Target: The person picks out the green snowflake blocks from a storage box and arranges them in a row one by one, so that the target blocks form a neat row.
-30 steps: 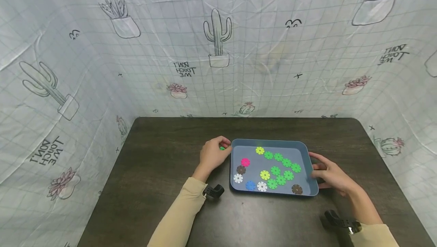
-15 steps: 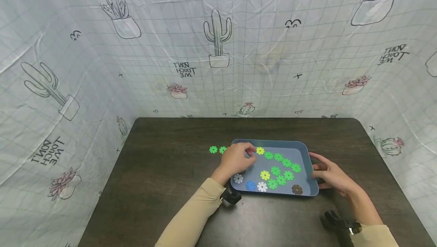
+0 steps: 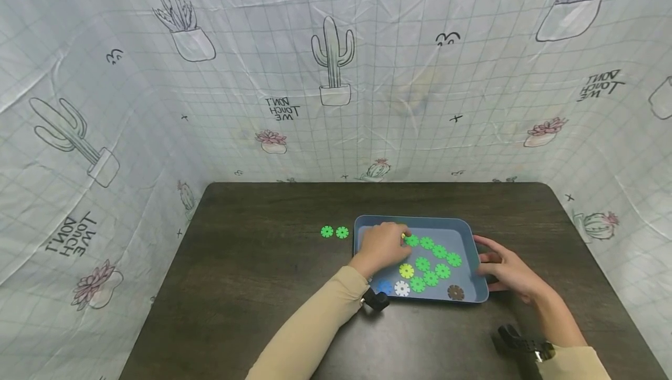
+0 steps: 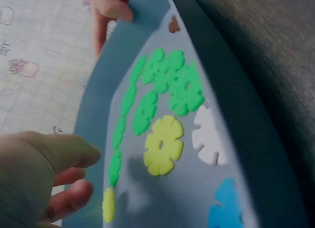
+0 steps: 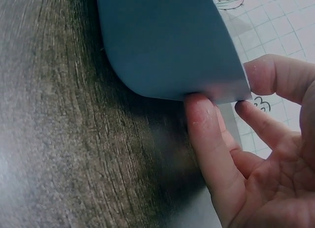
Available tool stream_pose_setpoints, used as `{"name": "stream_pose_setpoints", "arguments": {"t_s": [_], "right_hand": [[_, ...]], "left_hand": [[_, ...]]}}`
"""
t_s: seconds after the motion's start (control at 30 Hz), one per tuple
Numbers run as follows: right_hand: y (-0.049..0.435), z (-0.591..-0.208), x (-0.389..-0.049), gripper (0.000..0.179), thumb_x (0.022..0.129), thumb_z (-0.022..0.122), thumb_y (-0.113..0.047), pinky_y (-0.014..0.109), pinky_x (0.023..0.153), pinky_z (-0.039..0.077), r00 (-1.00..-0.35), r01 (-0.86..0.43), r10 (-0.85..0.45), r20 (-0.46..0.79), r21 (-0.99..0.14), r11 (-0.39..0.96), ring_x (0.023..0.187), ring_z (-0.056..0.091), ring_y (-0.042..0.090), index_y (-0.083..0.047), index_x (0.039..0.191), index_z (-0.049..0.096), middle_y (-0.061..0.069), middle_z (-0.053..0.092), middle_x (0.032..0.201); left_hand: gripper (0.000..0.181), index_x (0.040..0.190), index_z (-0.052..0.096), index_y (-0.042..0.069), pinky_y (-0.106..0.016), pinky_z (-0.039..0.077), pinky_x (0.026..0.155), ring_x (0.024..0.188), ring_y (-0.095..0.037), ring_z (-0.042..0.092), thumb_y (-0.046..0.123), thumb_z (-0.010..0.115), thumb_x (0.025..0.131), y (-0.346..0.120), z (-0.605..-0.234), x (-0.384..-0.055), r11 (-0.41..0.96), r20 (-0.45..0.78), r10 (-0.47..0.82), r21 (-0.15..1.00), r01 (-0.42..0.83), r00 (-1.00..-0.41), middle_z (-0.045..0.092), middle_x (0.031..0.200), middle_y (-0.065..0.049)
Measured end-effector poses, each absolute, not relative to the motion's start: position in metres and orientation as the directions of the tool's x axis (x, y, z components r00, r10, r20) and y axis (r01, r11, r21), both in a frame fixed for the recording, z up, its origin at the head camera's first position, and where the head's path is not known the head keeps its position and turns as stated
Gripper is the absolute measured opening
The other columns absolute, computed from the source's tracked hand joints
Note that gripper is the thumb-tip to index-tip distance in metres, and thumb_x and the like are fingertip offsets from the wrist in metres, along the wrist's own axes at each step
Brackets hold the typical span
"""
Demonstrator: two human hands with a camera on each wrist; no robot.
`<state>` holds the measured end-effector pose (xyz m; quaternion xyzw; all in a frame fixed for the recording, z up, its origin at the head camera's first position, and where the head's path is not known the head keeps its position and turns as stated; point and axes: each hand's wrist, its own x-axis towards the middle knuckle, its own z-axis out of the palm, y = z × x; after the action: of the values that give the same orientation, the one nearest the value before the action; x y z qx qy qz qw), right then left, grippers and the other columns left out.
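A blue-grey tray (image 3: 441, 225) lies on the table with several flat, notched, flower-shaped plastic discs in it. My left hand (image 3: 383, 246) is over the tray's left part, thumb and fingers apart, close to a yellow disc (image 4: 108, 206) at the end of a row of green discs (image 4: 118, 134). Nothing shows between those fingers. With its thumb and fingertips, my right hand (image 3: 511, 269) holds the tray's right wall; in the right wrist view a fingertip (image 5: 201, 112) overlaps the lower edge. The left hand hides the discs at the tray's left side.
Two green discs (image 3: 334, 232) lie side by side on the dark wooden table (image 3: 252, 275), left of the tray. Inside the tray are also another yellow disc (image 4: 163, 145), a white disc (image 3: 402, 288), a blue disc (image 3: 385, 287) and a brown disc (image 3: 455, 292). A printed cloth (image 3: 336, 135) hangs behind.
My left hand has left a green disc on the table beside the tray, then moved right over the tray to the yellow disc. The right hand stays at the tray's wall.
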<state>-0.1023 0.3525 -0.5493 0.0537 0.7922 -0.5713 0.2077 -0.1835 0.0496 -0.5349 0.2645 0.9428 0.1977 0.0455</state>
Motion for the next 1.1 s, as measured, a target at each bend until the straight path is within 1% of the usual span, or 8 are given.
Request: {"name": "stream_pose_setpoints", "arguments": {"t_s": [0.03,0.1,0.17,0.2,0.33,0.53,0.83,1.1], "right_hand": [[0.353,-0.549,-0.102,0.085,0.097,0.065,-0.005,0.056,0.078,0.059,-0.908,0.323,-0.151,-0.391,-0.883,0.340,0.103,0.066,0.035,-0.003,0.165,0.013,0.038,0.049,0.135],[0.353,-0.549,-0.102,0.085,0.097,0.065,-0.004,0.056,0.077,0.059,-0.909,0.324,-0.148,-0.390,-0.883,0.338,0.103,0.067,0.034,-0.003,0.164,0.013,0.038,0.050,0.135],[0.352,-0.549,-0.102,0.086,0.097,0.065,-0.004,0.056,0.078,0.059,-0.908,0.327,-0.149,-0.392,-0.885,0.333,0.103,0.067,0.034,-0.003,0.164,0.013,0.038,0.050,0.135],[0.352,-0.549,-0.101,0.085,0.097,0.065,-0.004,0.056,0.078,0.059,-0.907,0.328,-0.150,-0.393,-0.884,0.332,0.103,0.067,0.034,-0.003,0.164,0.013,0.038,0.050,0.135],[0.352,-0.549,-0.102,0.086,0.097,0.065,-0.003,0.056,0.078,0.059,-0.905,0.333,-0.153,-0.396,-0.886,0.324,0.103,0.067,0.035,-0.003,0.164,0.012,0.038,0.049,0.135],[0.352,-0.549,-0.102,0.085,0.097,0.064,-0.003,0.056,0.077,0.059,-0.907,0.326,-0.157,-0.391,-0.888,0.324,0.103,0.067,0.035,-0.003,0.164,0.012,0.039,0.050,0.135],[0.352,-0.549,-0.102,0.085,0.096,0.065,-0.003,0.056,0.077,0.059,-0.910,0.319,-0.158,-0.384,-0.890,0.325,0.103,0.067,0.035,-0.003,0.164,0.013,0.038,0.051,0.134],[0.353,-0.549,-0.102,0.086,0.096,0.065,-0.002,0.057,0.078,0.059,-0.909,0.322,-0.160,-0.385,-0.892,0.318,0.104,0.067,0.036,-0.002,0.164,0.013,0.040,0.049,0.135]], "left_hand": [[0.031,0.122,0.077,0.027,-0.023,0.040,0.045,0.056,-0.004,0.050,0.038,0.075,0.093,0.052,-0.535,-0.185,0.789,0.022,0.515,0.379,0.484,-0.857,0.069,0.082,0.015],[0.032,0.122,0.077,0.027,-0.024,0.041,0.045,0.059,-0.006,0.054,0.039,0.075,0.093,0.056,-0.536,-0.187,0.797,0.025,0.511,0.362,0.484,-0.859,0.074,0.094,0.012],[0.031,0.121,0.077,0.027,-0.025,0.042,0.046,0.063,-0.008,0.058,0.040,0.076,0.093,0.059,-0.538,-0.189,0.801,0.025,0.508,0.354,0.483,-0.861,0.076,0.107,0.009],[0.031,0.121,0.078,0.027,-0.025,0.042,0.047,0.065,-0.008,0.060,0.040,0.076,0.093,0.060,-0.539,-0.190,0.801,0.023,0.509,0.353,0.483,-0.860,0.076,0.109,0.008],[0.033,0.121,0.077,0.027,-0.026,0.045,0.052,0.075,-0.011,0.066,0.043,0.076,0.093,0.064,-0.543,-0.193,0.806,0.013,0.507,0.346,0.480,-0.862,0.075,0.111,0.008],[0.035,0.122,0.078,0.027,-0.030,0.051,0.058,0.086,-0.016,0.071,0.044,0.076,0.091,0.067,-0.545,-0.194,0.815,0.014,0.494,0.339,0.469,-0.869,0.074,0.114,0.007],[0.031,0.116,0.080,0.026,-0.030,0.051,0.058,0.082,-0.014,0.070,0.044,0.078,0.091,0.068,-0.548,-0.194,0.828,-0.023,0.490,0.323,0.458,-0.871,0.074,0.108,0.010],[0.029,0.112,0.080,0.024,-0.029,0.051,0.064,0.086,-0.010,0.066,0.041,0.081,0.088,0.066,-0.548,-0.193,0.823,-0.052,0.496,0.348,0.450,-0.867,0.071,0.105,0.010]]}}
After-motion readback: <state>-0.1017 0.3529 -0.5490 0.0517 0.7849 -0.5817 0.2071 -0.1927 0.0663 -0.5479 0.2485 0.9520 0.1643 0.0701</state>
